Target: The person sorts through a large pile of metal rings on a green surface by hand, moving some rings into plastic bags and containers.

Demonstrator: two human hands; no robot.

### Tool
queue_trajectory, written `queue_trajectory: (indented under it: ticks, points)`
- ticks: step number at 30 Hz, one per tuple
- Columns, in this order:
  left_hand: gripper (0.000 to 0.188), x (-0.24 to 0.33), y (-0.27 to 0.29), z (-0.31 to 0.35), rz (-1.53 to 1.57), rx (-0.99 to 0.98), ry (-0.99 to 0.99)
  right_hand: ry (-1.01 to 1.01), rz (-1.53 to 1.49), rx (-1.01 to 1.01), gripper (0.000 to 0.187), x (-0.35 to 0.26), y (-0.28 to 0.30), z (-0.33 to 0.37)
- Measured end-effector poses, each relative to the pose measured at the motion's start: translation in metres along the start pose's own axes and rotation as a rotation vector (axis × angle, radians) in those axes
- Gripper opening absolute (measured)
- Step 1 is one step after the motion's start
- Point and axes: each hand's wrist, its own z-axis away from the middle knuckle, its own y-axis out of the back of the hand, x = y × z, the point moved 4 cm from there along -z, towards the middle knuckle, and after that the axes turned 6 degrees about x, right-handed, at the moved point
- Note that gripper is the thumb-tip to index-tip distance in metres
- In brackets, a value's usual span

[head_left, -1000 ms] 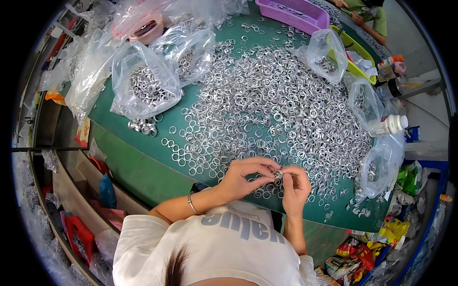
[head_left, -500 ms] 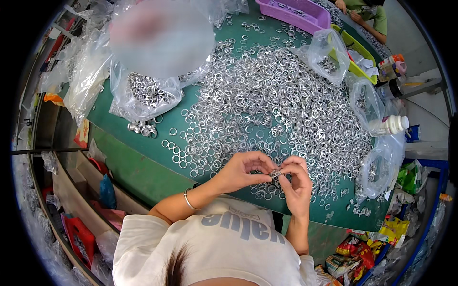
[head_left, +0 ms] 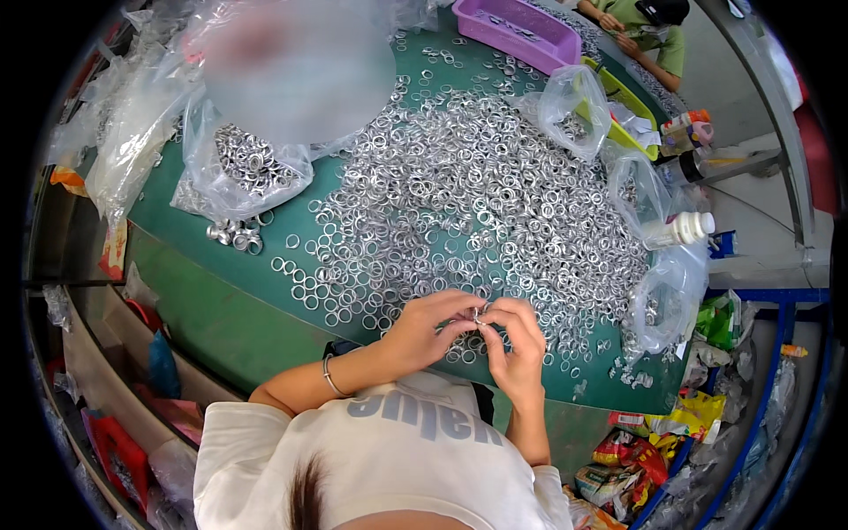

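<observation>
Near the front edge of the green table, both hands meet at the fingertips. A small silver metal ring (head_left: 478, 315) is pinched between them; whether it is one ring or more I cannot make out. My left hand (head_left: 426, 329), with a bangle at its wrist, grips it from the left with thumb and fingers. From the right, the thumb and forefinger of my right hand (head_left: 514, 343) close on it. Just beyond the hands spreads a large pile of loose silver rings (head_left: 495, 177) across the table.
A clear plastic bag of rings (head_left: 256, 163) stands at the far left. Purple (head_left: 521, 40) and yellow-green trays (head_left: 649, 146) lie at the back. To the right are a white bottle (head_left: 685, 230) and clear bags. Another person (head_left: 654, 40) sits beyond, top right.
The whole view has shifted, so the table and its things sit further left. Both hands remain together, and the fingers have turned the ring slightly.
</observation>
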Motion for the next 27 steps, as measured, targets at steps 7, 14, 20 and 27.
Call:
queue_trajectory:
  ticks: [7,14,20,27]
  points:
    - [0.026,0.0,0.001,0.013,0.152,-0.097,0.179,-0.281,-0.21,-0.027,0.01,0.002,-0.001,0.017]
    - [0.025,-0.01,0.003,0.041,0.129,-0.025,0.075,-0.272,-0.203,-0.037,0.012,-0.004,-0.01,0.038]
    - [0.022,-0.023,0.007,0.055,0.612,-0.071,0.443,0.091,0.001,0.032,0.009,-0.022,-0.016,0.05]
    - [0.021,-0.021,0.0,0.061,0.739,-0.153,0.543,-0.225,-0.485,0.035,0.01,-0.001,-0.014,0.069]
